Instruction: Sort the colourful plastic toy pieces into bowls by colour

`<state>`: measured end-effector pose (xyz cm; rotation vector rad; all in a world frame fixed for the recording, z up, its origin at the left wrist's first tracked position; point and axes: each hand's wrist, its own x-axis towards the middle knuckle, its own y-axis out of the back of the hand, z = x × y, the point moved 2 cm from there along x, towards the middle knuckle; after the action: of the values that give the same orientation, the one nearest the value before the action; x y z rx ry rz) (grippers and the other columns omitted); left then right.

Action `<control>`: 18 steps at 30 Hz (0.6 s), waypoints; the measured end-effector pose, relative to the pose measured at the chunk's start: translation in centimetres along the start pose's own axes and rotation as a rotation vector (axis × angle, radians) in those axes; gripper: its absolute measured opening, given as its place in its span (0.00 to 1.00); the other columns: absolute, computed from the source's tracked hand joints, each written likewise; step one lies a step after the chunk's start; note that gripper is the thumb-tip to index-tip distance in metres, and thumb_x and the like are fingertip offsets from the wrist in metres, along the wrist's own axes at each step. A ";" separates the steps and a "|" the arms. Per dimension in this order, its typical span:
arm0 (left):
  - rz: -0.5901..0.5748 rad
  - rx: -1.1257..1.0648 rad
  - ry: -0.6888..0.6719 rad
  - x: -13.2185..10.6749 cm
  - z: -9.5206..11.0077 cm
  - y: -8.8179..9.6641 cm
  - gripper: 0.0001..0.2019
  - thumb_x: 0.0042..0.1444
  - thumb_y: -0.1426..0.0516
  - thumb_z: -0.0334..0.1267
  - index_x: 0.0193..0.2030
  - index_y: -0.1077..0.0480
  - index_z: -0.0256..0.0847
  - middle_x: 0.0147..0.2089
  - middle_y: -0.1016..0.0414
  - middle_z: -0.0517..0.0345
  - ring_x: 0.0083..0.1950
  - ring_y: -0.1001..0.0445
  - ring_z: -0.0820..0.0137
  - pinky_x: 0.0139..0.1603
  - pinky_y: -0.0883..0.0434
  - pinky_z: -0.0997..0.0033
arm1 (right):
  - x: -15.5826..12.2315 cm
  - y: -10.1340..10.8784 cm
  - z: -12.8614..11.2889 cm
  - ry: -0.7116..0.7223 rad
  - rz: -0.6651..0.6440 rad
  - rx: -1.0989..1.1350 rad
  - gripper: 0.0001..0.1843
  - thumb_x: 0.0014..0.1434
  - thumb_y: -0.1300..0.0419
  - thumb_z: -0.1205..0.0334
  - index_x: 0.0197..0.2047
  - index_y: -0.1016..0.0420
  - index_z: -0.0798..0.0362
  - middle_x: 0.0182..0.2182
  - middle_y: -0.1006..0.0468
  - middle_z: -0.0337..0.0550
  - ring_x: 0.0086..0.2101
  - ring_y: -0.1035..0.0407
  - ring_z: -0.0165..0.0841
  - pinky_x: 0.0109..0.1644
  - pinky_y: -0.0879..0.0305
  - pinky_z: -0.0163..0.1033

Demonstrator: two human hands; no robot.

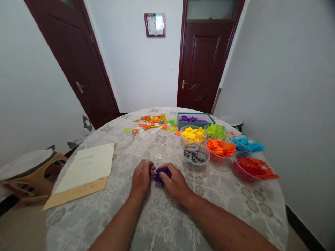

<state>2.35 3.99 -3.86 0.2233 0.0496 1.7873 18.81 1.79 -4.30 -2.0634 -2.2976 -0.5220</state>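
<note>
Close to the near middle of the table, my right hand (176, 180) grips a purple toothed gear piece (158, 177) between thumb and fingers. My left hand (142, 178) is just left of it, its fingers curled in and pressed together, the tips close to the purple teeth. Whatever it may hold is hidden by the fingers. A small white grid-like piece (159, 157) lies on the patterned tablecloth (162, 223), a little beyond both hands.
On the right stand bowls of grey gears (195, 154), yellow pieces (193, 134), orange pieces (220, 147), green pieces (216, 131), blue pieces (247, 144) and red pieces (255, 168). Behind is a box (183, 126) of purple pieces. A mixed pile (154, 123) lies far; paper (89, 167) lies left.
</note>
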 end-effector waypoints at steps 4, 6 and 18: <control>0.056 -0.112 0.074 0.1 -0.8 0.3 0.22 0.67 0.51 0.57 0.38 0.27 0.41 0.31 0.22 0.57 0.26 0.28 0.69 0.26 0.30 0.70 | -0.2 0.0 -0.3 0.004 -0.016 -0.070 0.11 0.65 0.39 0.60 0.49 0.23 0.49 0.41 0.18 0.39 0.41 0.25 0.35 0.49 0.31 0.40; 0.060 -0.084 0.068 0.1 -0.8 0.2 0.22 0.68 0.52 0.57 0.38 0.28 0.42 0.29 0.23 0.58 0.26 0.29 0.70 0.26 0.32 0.70 | -0.3 0.1 -0.4 -0.009 -0.008 -0.106 0.11 0.65 0.39 0.59 0.50 0.23 0.49 0.41 0.19 0.40 0.41 0.26 0.35 0.49 0.31 0.40; 0.072 0.042 -0.025 0.2 -0.6 -0.1 0.20 0.70 0.55 0.51 0.37 0.29 0.44 0.33 0.20 0.57 0.33 0.23 0.66 0.39 0.29 0.65 | 0.1 -0.3 0.5 -0.118 0.031 -0.073 0.14 0.65 0.39 0.53 0.50 0.23 0.50 0.36 0.20 0.41 0.31 0.28 0.33 0.33 0.31 0.36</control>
<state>2.30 4.29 -4.46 0.2803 0.0621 1.8560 18.65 2.03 -4.75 -2.2170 -2.3389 -0.5030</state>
